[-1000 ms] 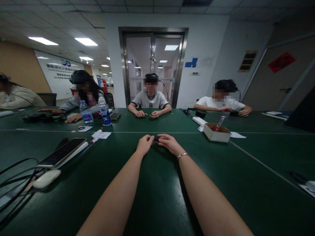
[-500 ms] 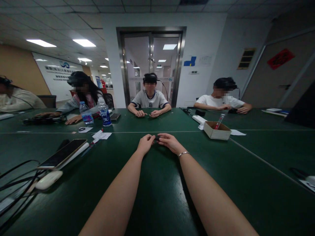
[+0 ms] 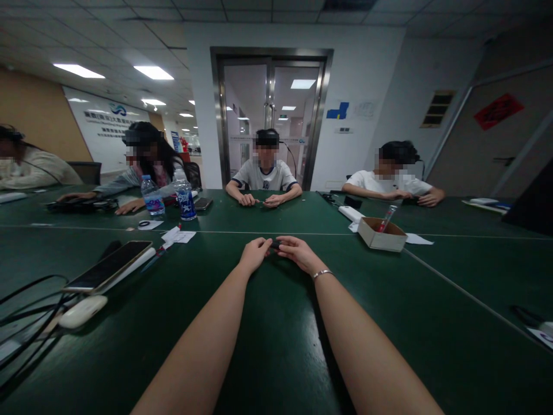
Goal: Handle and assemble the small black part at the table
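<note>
Both of my arms reach forward over the dark green table (image 3: 285, 300). Between my fingertips is a small dark object (image 3: 275, 245), too small and shaded to name. My left hand (image 3: 256, 253) pinches its left end with thumb and fingers. The fingers of my right hand (image 3: 298, 252) close on its right end, and a silvery bracelet (image 3: 323, 273) circles that wrist. My fingers cover most of the object, just above the tabletop.
Left lie a phone (image 3: 110, 266), a white rounded case (image 3: 83, 311) and black cables (image 3: 30, 323). Two bottles (image 3: 185, 199) stand beyond. A small open box (image 3: 382, 235) holding a tube is at right. Across the table sits a person (image 3: 264, 173); others sit on both sides.
The view has tilted slightly, so the surroundings shift a little in the picture. My hands keep the same hold on the small dark object. The person at the left has moved an arm slightly.
</note>
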`<state>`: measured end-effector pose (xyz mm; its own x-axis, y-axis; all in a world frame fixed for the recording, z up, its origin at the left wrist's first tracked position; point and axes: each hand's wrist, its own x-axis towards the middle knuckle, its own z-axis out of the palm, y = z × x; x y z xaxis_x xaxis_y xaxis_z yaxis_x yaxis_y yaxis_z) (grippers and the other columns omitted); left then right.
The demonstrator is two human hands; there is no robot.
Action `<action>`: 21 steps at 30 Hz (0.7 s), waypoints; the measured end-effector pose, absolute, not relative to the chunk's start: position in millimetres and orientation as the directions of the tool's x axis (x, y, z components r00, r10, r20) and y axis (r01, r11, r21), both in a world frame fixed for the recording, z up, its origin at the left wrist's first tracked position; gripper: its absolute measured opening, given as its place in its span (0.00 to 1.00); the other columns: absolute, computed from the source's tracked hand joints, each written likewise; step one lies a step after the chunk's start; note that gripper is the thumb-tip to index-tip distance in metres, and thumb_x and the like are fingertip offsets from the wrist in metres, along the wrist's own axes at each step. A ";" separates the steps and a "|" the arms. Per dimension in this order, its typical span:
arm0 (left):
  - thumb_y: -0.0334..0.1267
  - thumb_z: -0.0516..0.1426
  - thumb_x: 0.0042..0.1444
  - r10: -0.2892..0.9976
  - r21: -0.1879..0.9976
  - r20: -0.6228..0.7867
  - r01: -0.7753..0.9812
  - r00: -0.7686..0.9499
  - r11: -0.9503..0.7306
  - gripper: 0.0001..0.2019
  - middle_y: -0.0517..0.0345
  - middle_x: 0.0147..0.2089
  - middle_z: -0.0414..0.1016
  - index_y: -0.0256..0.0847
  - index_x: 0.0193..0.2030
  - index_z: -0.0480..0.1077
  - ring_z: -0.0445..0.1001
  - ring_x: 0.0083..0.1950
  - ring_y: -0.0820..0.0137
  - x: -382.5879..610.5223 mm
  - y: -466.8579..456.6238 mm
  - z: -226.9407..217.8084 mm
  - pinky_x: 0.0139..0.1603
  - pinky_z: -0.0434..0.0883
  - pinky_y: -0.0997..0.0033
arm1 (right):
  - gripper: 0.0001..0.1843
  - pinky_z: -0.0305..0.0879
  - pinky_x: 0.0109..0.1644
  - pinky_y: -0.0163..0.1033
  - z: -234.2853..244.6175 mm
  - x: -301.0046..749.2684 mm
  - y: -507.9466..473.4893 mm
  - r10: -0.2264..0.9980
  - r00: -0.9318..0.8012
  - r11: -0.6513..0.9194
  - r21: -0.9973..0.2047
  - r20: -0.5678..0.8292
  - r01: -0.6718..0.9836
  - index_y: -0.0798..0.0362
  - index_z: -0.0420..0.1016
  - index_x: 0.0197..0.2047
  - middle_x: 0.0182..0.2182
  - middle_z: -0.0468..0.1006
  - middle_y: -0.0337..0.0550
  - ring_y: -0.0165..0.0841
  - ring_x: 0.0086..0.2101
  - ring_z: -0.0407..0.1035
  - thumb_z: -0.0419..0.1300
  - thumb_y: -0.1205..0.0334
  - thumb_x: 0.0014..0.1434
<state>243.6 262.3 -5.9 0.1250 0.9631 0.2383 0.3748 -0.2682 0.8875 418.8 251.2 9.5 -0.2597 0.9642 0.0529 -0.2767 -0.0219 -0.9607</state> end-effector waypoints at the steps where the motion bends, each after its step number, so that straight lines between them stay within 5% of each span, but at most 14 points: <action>1: 0.55 0.50 0.56 0.962 0.887 0.240 0.373 0.128 -0.271 0.20 0.59 0.25 0.71 0.39 0.29 0.70 0.69 0.28 0.71 243.4 262.4 -6.0 0.28 0.63 0.74 | 0.14 0.74 0.39 0.30 9.4 418.9 251.1 0.963 -0.263 -0.022 -0.962 0.053 -0.274 0.55 0.78 0.40 0.36 0.72 0.42 0.28 0.35 0.72 0.65 0.78 0.50; 21: 0.57 0.49 0.56 0.956 0.874 0.254 0.387 0.149 -0.293 0.22 0.58 0.25 0.71 0.39 0.29 0.70 0.69 0.27 0.71 242.8 263.9 -8.0 0.28 0.63 0.74 | 0.09 0.74 0.34 0.30 12.4 415.9 251.0 0.974 -0.227 -0.072 -0.959 -0.008 -0.274 0.57 0.76 0.38 0.33 0.78 0.45 0.28 0.29 0.74 0.64 0.76 0.53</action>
